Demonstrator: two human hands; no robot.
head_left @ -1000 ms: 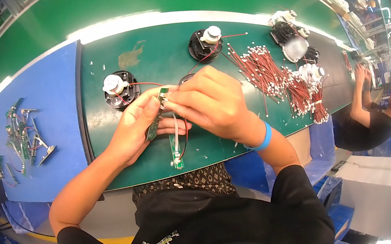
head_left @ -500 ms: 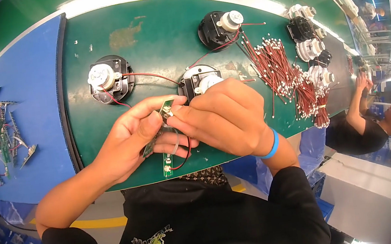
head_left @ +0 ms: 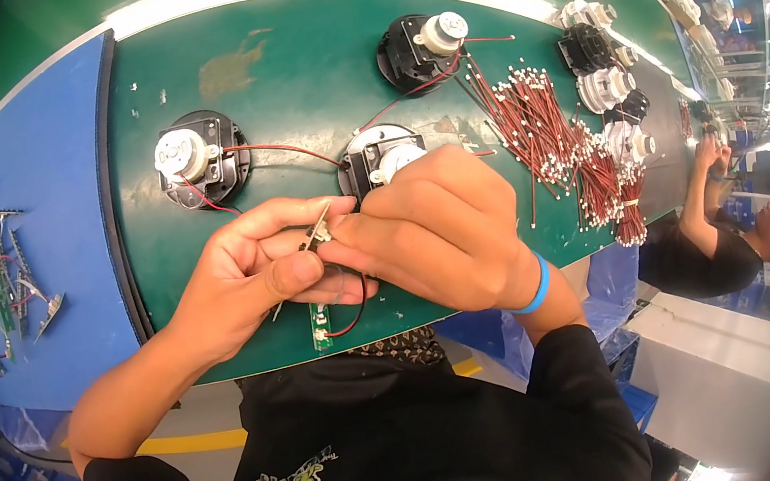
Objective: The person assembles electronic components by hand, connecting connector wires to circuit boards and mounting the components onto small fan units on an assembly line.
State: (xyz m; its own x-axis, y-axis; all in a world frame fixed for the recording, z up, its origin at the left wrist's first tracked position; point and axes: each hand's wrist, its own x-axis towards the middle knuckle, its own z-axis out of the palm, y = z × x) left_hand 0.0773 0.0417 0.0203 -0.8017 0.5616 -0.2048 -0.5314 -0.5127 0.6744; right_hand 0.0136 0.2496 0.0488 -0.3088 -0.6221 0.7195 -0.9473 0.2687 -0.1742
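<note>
My left hand [head_left: 251, 275] is closed on a narrow green circuit board [head_left: 316, 226], held almost edge-on between thumb and fingers. A small white connector [head_left: 323, 234] is at the board's face, where the pinched fingertips of my right hand [head_left: 439, 232] meet it. Below my left fingers hangs a second green board strip [head_left: 320, 328], with a red-and-black wire [head_left: 362, 304] curving up from it towards my hands. Just beyond my hands, a black motor unit with a white cap [head_left: 382, 156] is partly hidden by my right knuckles.
Two more motor units stand on the green bench, one at left [head_left: 202, 158] and one farther back [head_left: 421, 51]. To the right lies a pile of red-and-black wires [head_left: 538, 133], with several units [head_left: 606, 88] beyond. Circuit boards [head_left: 1, 268] lie on a blue mat [head_left: 61, 169]. A co-worker [head_left: 714, 241] is at far right.
The board in my left hand has turned from showing its green face to nearly edge-on. Both hands stay together; the bench and its things sit slightly farther left in view.
</note>
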